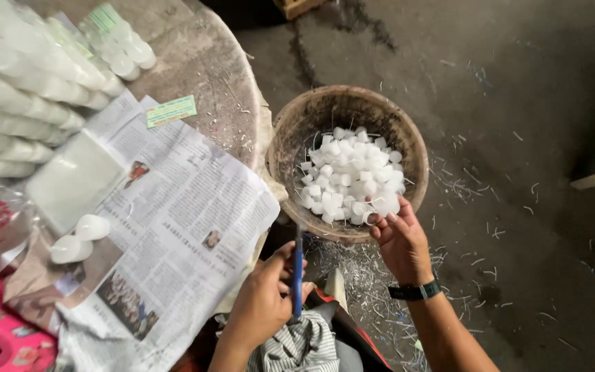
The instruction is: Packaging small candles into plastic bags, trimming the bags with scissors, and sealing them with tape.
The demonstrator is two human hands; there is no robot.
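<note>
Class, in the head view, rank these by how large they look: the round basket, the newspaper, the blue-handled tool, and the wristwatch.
1. Newspaper, though it lies nearer the camera
2. Round basket
3. Blue-handled tool
4. Wristwatch

Basket [290, 131] rim hems caps [352, 172]; open from above.

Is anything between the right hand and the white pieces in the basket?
Nothing visible. The right hand reaches over the near rim of the basket, its fingertips already on the white pieces. The left hand, holding a blue-handled tool, stays off to the side.
</note>
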